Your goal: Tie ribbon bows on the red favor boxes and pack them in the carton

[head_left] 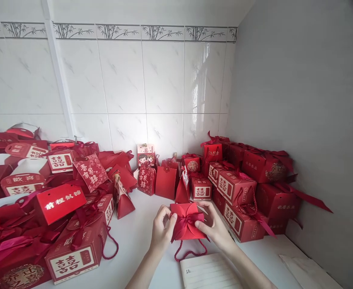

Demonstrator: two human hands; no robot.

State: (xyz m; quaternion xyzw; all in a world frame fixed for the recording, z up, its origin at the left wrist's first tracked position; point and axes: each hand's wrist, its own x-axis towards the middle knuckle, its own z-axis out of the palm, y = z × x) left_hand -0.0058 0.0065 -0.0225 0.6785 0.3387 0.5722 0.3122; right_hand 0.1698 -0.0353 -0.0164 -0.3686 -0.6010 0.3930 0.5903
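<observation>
Red gift box (192, 233): located at lower centre of frame, held in both hands; contact with the tabletop (146, 218) cannot be determined. Background: pale tiled wall (125, 80) across the upper frame, plain grey wall (299, 80) at right. White tabletop spans the lower frame. Heaped red boxes (60, 204) occupy the left side, some printed with white panels. Stacked red boxes (236, 188) stand at centre right, several tied with ribbon. Between these, a row of small boxes (166, 180) is set near the tiled wall. Lined notebook (206, 273) lies at the bottom edge, right of centre. Left hand (163, 224): grip closed on the box's left edge. Right hand (214, 224): grip closed on its right side, thumb at the bow. Dark red bow (186, 221): tied across the box front. Twisted cord (191, 253): looped below the box, reaching the notebook's upper edge.
</observation>
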